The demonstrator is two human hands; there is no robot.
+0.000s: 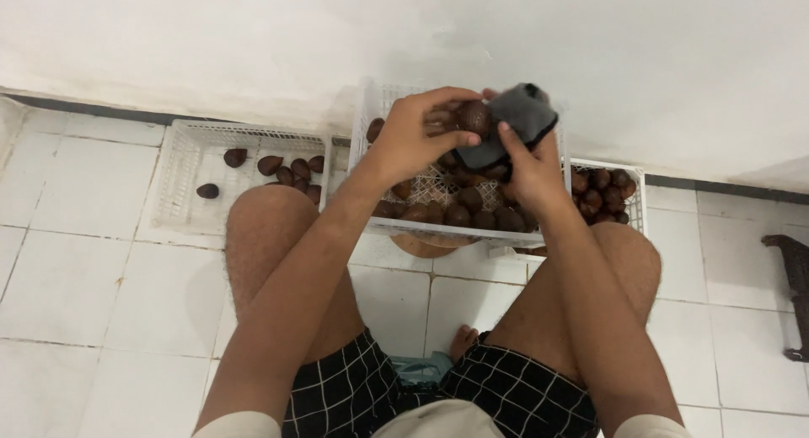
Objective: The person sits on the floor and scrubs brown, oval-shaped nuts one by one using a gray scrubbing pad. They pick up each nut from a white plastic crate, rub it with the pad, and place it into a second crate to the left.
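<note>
A: What type of location is shown?

B: A home floor used as a fruit-sorting area. White floor tiles (76, 269) meet a plain white wall (253, 42) across the upper frame.

A: What indicates this?

B: Three white plastic crates (181, 164) of brown scaly fruit (270, 164) stand along the wall; the person sits low, barefoot, in checked shorts (354, 396).

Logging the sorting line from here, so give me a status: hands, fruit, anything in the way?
Left hand grips a brown fruit. Right hand presses a grey cloth to it. Both above the middle white basket. Nothing blocking.
</note>
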